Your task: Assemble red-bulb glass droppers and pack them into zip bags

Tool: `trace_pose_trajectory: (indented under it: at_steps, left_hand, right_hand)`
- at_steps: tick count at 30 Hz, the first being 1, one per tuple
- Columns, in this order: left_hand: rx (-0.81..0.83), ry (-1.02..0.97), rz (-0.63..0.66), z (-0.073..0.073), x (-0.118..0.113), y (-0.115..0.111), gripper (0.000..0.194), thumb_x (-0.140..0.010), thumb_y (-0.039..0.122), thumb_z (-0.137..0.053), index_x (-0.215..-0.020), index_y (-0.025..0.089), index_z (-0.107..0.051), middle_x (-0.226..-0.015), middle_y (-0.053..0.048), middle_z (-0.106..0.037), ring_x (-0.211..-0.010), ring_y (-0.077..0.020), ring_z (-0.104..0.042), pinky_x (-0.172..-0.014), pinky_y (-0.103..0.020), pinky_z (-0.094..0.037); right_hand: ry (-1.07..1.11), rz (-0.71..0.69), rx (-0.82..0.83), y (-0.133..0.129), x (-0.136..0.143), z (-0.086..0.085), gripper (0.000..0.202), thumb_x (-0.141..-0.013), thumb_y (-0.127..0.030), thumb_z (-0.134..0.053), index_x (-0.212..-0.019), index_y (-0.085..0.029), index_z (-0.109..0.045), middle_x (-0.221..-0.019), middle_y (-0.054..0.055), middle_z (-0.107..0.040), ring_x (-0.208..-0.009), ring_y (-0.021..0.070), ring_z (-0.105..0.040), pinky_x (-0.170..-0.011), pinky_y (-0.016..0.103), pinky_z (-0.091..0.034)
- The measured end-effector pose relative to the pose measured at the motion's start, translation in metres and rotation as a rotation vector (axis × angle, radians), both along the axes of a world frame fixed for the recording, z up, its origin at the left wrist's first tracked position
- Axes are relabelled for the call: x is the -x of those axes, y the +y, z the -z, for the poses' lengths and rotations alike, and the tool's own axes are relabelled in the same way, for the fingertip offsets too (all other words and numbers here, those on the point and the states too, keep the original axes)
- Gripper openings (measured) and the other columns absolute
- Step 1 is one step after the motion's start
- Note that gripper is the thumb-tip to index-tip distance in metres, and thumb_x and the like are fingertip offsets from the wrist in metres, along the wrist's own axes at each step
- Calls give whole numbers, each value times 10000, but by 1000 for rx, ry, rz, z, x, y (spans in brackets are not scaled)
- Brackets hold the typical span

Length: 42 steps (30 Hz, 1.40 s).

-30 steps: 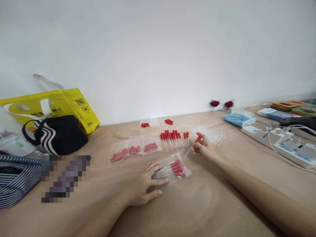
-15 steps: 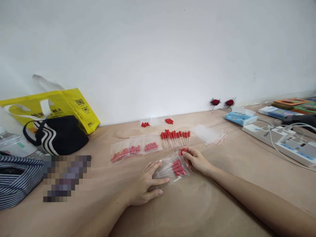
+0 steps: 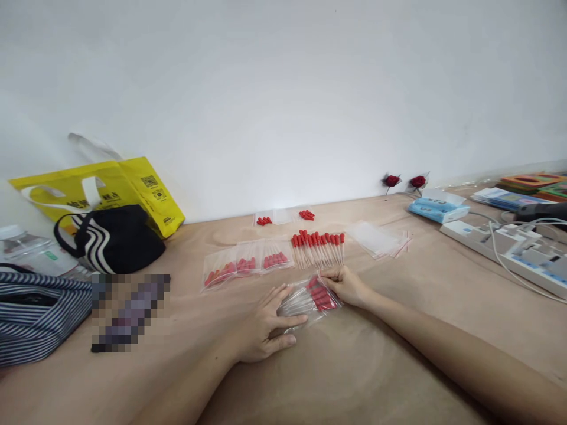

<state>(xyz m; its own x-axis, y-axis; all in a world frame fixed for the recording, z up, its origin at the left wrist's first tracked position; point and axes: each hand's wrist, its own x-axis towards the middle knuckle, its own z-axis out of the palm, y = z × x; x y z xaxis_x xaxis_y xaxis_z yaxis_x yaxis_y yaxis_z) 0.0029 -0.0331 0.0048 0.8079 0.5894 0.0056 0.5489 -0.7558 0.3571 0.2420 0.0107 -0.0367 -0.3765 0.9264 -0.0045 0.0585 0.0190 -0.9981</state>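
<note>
A clear zip bag (image 3: 305, 306) lies on the table with several red-ended thin sticks (image 3: 319, 292) in it, their red ends toward the right. My left hand (image 3: 266, 324) lies flat at the bag's left side, fingers stretched out and touching it. At the bag's right edge my right hand (image 3: 348, 286) is closed in a pinch, beside the red ends; its fingertips are partly hidden. Behind the bag is a row of loose red-ended sticks (image 3: 316, 248). Filled bags (image 3: 248, 264) lie left of that row, and flat clear bags (image 3: 376, 238) lie to its right.
Near the wall, small red pieces (image 3: 306, 215) lie on clear bags. A yellow bag (image 3: 146, 195), a black pouch (image 3: 126, 242) and a striped bag (image 3: 44, 316) stand left. At right are a tissue pack (image 3: 436, 208), a power strip (image 3: 478, 241) with cables and two red roses (image 3: 391, 181).
The red-ended piece in my right fingers at the bag's edge now lies among the others in the bag. My right hand has shifted slightly, while the left stays on the bag.
</note>
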Motion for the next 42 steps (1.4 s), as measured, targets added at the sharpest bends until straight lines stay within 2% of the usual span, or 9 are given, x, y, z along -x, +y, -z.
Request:
trace_pose_trajectory:
  at_steps: [3, 8, 11, 15, 25, 28, 32, 38, 42]
  left_hand:
    - [-4, 13, -1, 1, 0, 0, 390, -830, 382, -485, -1218, 365, -448, -1451, -7, -79, -1297, -316, -121, -1006, -527, -184]
    - [-51, -23, -47, 2, 1, -1, 540, -806, 401, -508, -1304, 367, -300, -1432, -26, -172, -1291, -320, -142, -1007, -558, -131]
    - [-83, -176, -164, 2, -3, 2, 662, -790, 389, -523, -1355, 291, -191, -1386, -60, -289, -1272, -294, -211, -1021, -512, -172]
    - [-33, -334, -296, 6, -17, 17, 583, -784, 326, -534, -1309, 232, -299, -1326, -81, -383, -1207, -247, -347, -1002, -425, -274]
    - [626, -353, -499, -6, -51, 62, 948, -413, 278, -807, -1240, 149, -361, -982, -107, -586, -804, -206, -583, -649, -296, -462]
    - [770, -291, -461, -11, -54, 62, 715, -364, 271, -816, -1010, 110, -555, -715, -22, -627, -648, -173, -587, -555, -249, -437]
    - [872, -392, -424, -24, -41, 53, 320, -447, 280, -783, -685, 122, -639, -629, 3, -643, -614, -163, -600, -565, -240, -439]
    - [632, -882, -633, -58, 6, 69, 336, -537, 293, -745, -817, 143, -635, -840, -61, -686, -778, -230, -638, -703, -355, -491]
    - [89, -1059, -662, -51, 29, 104, 324, -519, 305, -734, -768, 142, -607, -812, -56, -678, -831, -224, -623, -799, -376, -465]
  right_hand:
    - [-46, -25, 48, 2, -7, -5, 393, -690, -516, -525, -783, -147, -624, -478, -37, -535, -460, 104, -517, -475, 230, -420]
    - [-286, 244, -78, -3, -26, -12, 349, -665, -496, -570, -679, -148, -573, -490, -33, -502, -448, 86, -448, -419, 202, -327]
    - [-397, 180, -158, -9, -32, -12, 339, -631, -486, -618, -615, -150, -569, -546, -13, -547, -506, 94, -465, -454, 207, -331]
    - [-411, 64, -103, -12, -27, -7, 294, -623, -436, -644, -620, -158, -550, -527, -30, -523, -481, 80, -433, -440, 197, -297]
    - [-179, -21, -246, -28, -3, -12, 235, -708, -375, -592, -675, -170, -481, -613, -35, -469, -550, 82, -397, -521, 209, -315]
    - [-171, -21, -243, -30, 0, -12, 191, -706, -332, -589, -715, -168, -493, -623, -28, -491, -570, 89, -432, -539, 213, -345]
    - [-273, 103, -292, -16, -23, -13, 211, -700, -338, -578, -810, -168, -517, -652, -17, -521, -545, 95, -449, -505, 214, -353]
    - [-816, 763, -399, 29, -104, -11, 266, -731, -340, -481, -903, -163, -578, -824, 67, -613, -736, 189, -545, -654, 296, -401]
    - [-1168, 831, -335, 42, -132, -6, 398, -694, -450, -520, -948, -161, -618, -1001, 134, -593, -998, 300, -485, -802, 403, -363]
